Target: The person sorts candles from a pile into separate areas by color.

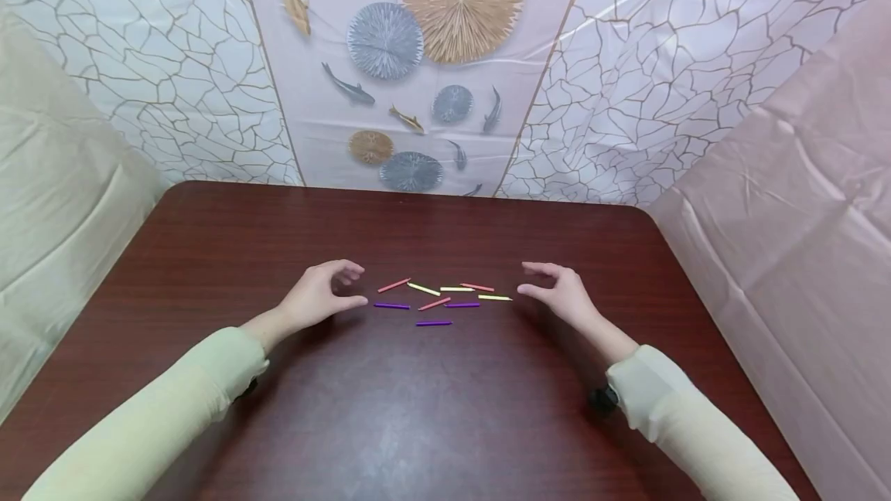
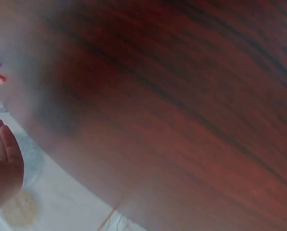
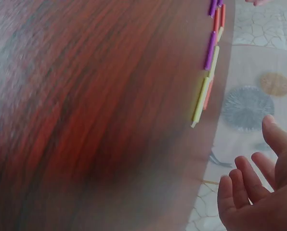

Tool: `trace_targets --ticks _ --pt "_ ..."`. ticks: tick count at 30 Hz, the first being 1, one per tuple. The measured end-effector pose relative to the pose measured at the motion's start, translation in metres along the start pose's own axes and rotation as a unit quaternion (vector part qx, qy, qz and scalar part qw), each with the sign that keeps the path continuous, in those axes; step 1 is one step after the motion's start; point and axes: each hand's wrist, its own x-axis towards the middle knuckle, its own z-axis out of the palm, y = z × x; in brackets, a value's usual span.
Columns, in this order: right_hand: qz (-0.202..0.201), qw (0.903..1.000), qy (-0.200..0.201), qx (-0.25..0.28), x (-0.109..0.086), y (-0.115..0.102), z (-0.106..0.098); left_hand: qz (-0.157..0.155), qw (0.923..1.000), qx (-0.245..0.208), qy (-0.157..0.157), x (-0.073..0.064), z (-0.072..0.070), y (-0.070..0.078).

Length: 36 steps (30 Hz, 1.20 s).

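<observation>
Thin birthday-style candles lie scattered in a loose cluster on the tabletop: three purple, three pink-red and three yellow. My left hand [image 1: 323, 296] hovers at the cluster's left side, fingers loosely bent and thumb apart, nearest a purple candle [image 1: 392, 306] and a red candle [image 1: 394, 284]. On the right side, my right hand [image 1: 557, 292] holds nothing, its thumb pointing toward a yellow candle [image 1: 494, 298]. That yellow candle [image 3: 200, 100] shows a short white wick in the right wrist view. Closest to my body lies another purple candle [image 1: 434, 323]. The left wrist view catches only some of the left fingers [image 2: 11, 144].
A dark reddish-brown wooden table [image 1: 431, 416] spreads under both arms. Behind it hangs a patterned cloth [image 1: 452, 161] with fish and round motifs. Plain pale fabric [image 1: 63, 176] walls off the left, and similar fabric [image 1: 800, 253] the right.
</observation>
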Motion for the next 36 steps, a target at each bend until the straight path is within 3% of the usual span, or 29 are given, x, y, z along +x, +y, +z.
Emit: trace_targets --ticks 4,12,36 --pt "0.033 0.9978 -0.028 0.051 0.003 0.002 0.008 -0.025 0.9985 -0.047 -0.016 0.004 0.01 -0.004" --pt "0.052 0.9937 -0.062 0.077 0.007 0.011 0.023 -0.023 0.996 -0.075 -0.043 0.005 0.027 -0.012" --pt "0.061 0.9952 -0.073 0.022 0.015 0.022 0.032 -0.038 0.9973 -0.032 -0.055 0.011 0.037 -0.012"
